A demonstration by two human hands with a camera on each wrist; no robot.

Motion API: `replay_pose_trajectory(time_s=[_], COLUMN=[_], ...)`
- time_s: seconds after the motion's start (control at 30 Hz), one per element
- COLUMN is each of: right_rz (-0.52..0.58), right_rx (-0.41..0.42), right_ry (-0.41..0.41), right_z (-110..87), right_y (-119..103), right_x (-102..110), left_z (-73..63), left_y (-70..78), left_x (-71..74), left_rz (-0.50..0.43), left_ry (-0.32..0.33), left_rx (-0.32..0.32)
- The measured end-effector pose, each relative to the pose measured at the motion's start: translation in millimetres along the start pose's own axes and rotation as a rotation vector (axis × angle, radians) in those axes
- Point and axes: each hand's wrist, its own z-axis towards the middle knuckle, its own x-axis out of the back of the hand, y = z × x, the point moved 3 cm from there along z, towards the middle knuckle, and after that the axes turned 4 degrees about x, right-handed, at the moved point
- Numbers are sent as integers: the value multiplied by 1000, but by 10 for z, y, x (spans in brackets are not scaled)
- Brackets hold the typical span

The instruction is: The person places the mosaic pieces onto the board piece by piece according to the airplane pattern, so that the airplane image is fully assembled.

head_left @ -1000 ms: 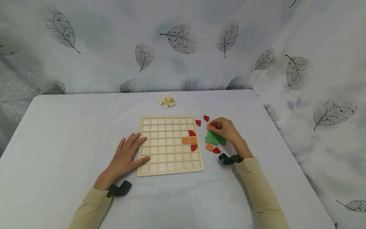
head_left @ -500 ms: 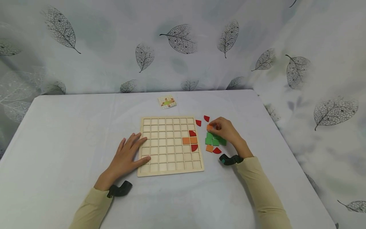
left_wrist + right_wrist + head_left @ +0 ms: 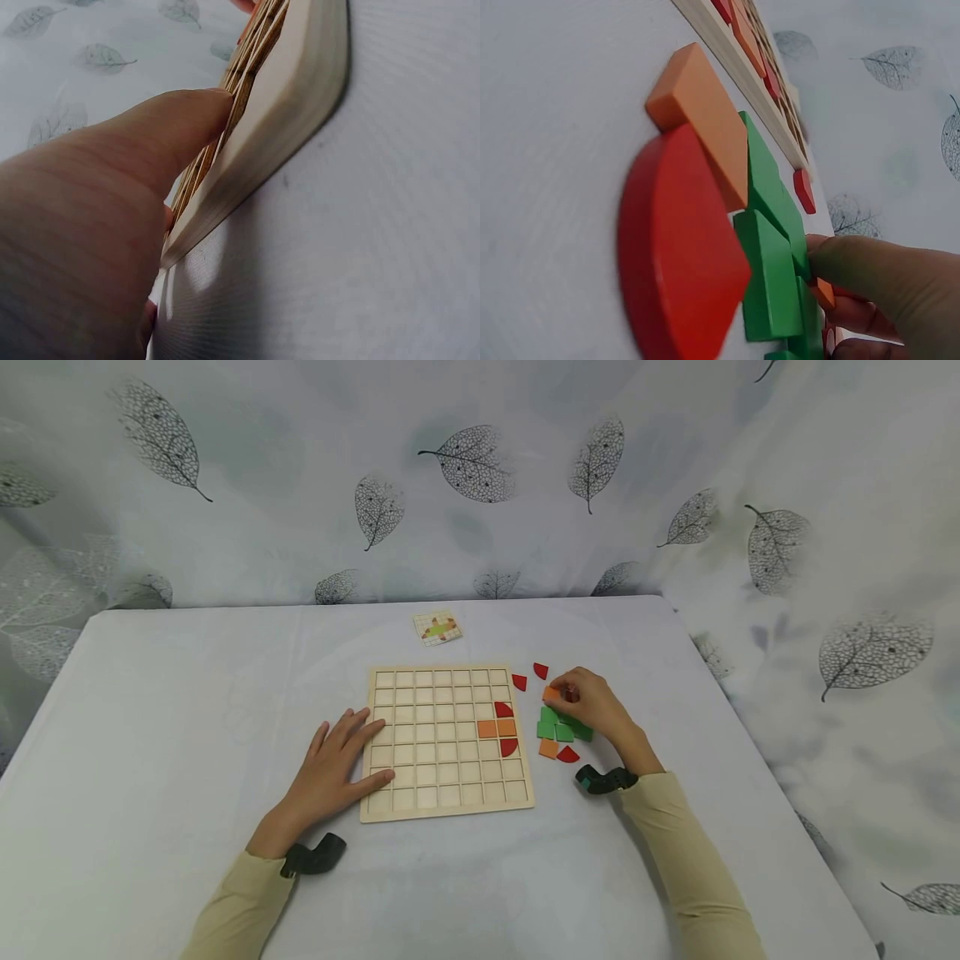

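Observation:
My left hand [image 3: 328, 768] lies with spread fingers across the left edge of a wooden grid board [image 3: 447, 814]. In the left wrist view its thumb [image 3: 180, 120] rests on the board's rim. To the right of the board, my right hand [image 3: 596, 700] pinches an orange square tile [image 3: 551, 693] between thumb and fingers. Part of a red piece shows under that hand. Just below it several green tiles [image 3: 564, 733] lie bunched together, partly hidden by the hand. On the board, two orange squares [image 3: 497, 728] sit side by side, with red quarter-round pieces [image 3: 503, 710] above and below.
Another orange tile [image 3: 548, 748] and a red quarter-round piece [image 3: 567, 755] lie nearer the person. Two more red pieces [image 3: 519, 682] are by the board's upper right corner. A small pattern card [image 3: 437, 627] lies behind the board on the white-covered table [image 3: 187, 710].
The nearer orange tile has turned slightly and slid a little toward the person, and the green tiles have shifted slightly. Both hands stay almost where they were.

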Motion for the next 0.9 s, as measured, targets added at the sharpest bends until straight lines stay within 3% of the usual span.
replay_pose_trajectory(time_s=[0.27,0.9], right_rz=[22,81], right_rx=[48,143], right_ry=[47,37], right_z=[-8,-104], right_y=[4,-138], right_x=[-33,-71], left_z=[12,12], left_y=[-17,-17], left_x=[-5,-18], left_rz=[6,14], left_ry=[-4,5], left_rx=[3,-7])
